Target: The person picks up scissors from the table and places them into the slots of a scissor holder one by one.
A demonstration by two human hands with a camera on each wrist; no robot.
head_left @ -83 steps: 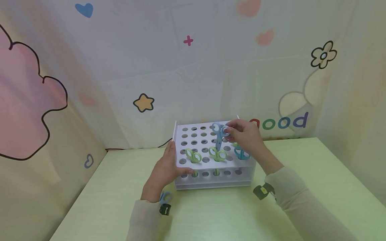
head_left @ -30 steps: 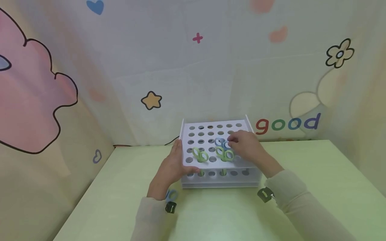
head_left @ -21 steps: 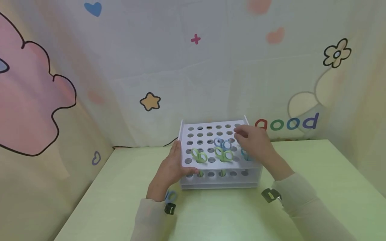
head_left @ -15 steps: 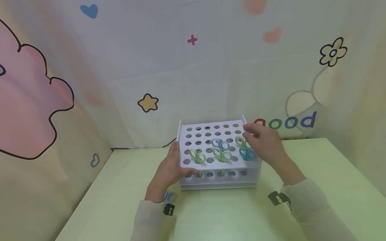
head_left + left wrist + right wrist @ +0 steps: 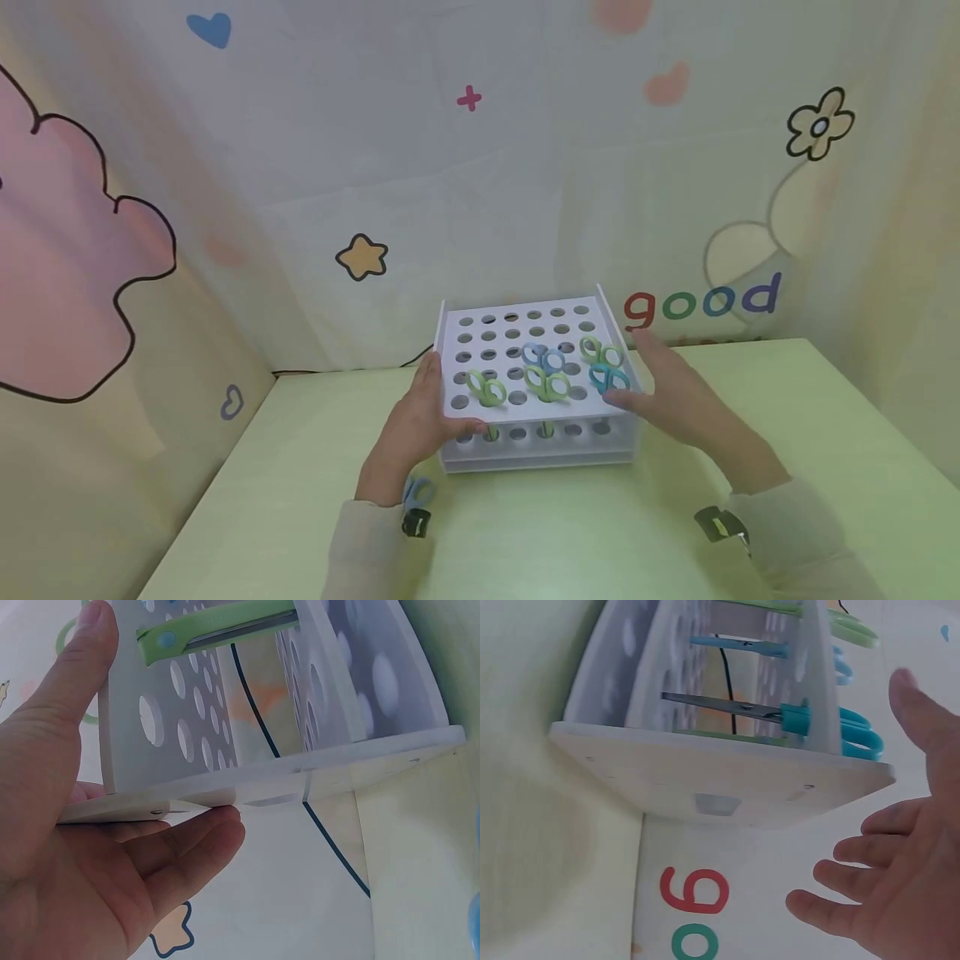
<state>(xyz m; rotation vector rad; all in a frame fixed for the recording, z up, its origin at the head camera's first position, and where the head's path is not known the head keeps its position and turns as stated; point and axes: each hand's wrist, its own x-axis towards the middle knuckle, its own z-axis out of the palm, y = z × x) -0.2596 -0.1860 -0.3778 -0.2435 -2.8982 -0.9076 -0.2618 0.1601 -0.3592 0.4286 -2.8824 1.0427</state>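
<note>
A white rack (image 5: 517, 412) with rows of round holes stands on the table, steadied at its left front corner by my left hand (image 5: 411, 423), thumb over the front edge and fingers along the side panel. Its holes hold light blue scissors (image 5: 553, 361), teal scissors (image 5: 609, 380) and several light green scissors (image 5: 557, 387), handles up. My right hand (image 5: 678, 400) is spread beside the rack's right side, its thumb close to the teal scissors. In the right wrist view this hand (image 5: 911, 862) holds nothing; the teal scissors' blade (image 5: 724, 705) points down through the rack.
Another pair of blue scissors (image 5: 420, 493) lies on the pale green table (image 5: 525, 533), partly behind the left wrist. Behind the rack hangs a printed curtain (image 5: 480, 208). A thin black cable (image 5: 417, 356) runs along the table's back edge.
The right hand has lowered the light blue scissors into a hole in the rack and let go. It has then moved right and spread its fingers. The left hand stays on the rack.
</note>
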